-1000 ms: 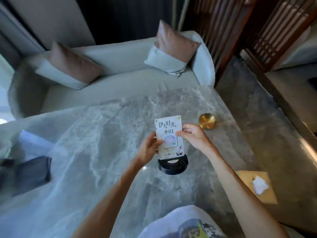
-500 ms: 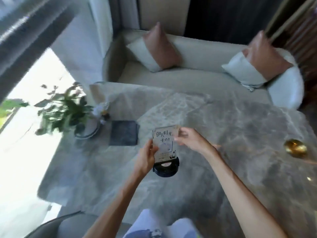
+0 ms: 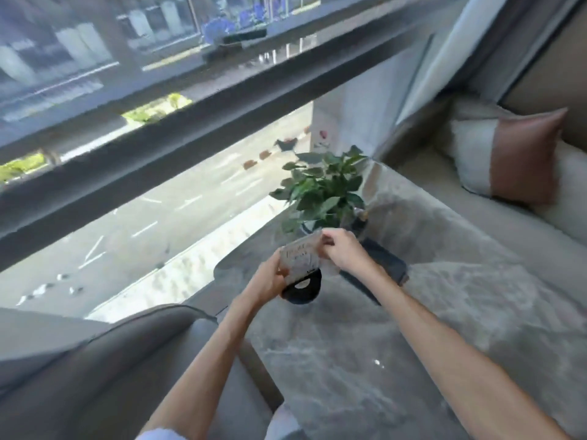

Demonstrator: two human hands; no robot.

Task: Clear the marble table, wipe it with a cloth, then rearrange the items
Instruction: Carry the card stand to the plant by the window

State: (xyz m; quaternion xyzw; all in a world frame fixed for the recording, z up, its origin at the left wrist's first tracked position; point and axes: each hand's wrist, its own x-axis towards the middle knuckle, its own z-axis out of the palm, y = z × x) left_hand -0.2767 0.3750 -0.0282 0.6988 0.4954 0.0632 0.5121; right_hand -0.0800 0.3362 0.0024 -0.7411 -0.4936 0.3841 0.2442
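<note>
Near the middle of the frame, both hands hold a sign card that stands in a round black base. The left hand grips the card's left edge and lower corner, its fingers closed on the card just above the base. The right hand pinches the card's upper right corner between thumb and fingertips. So the card sits between the two grips, tilted with its printed face toward the camera; the print is blurred and cannot be read. The base hangs directly below the card, at or just above the grey marble counter; whether it touches the surface cannot be told.

Just beyond the card, toward the upper middle of the frame, a leafy green potted plant stands near the counter's far corner. A dark square mat lies flat on the counter right of the hands, partly hidden by the right wrist. In the right of the frame a pale sofa runs along the counter, with a white and brown cushion on it. A grey chair fills the lower left, and a window spans the upper left.
</note>
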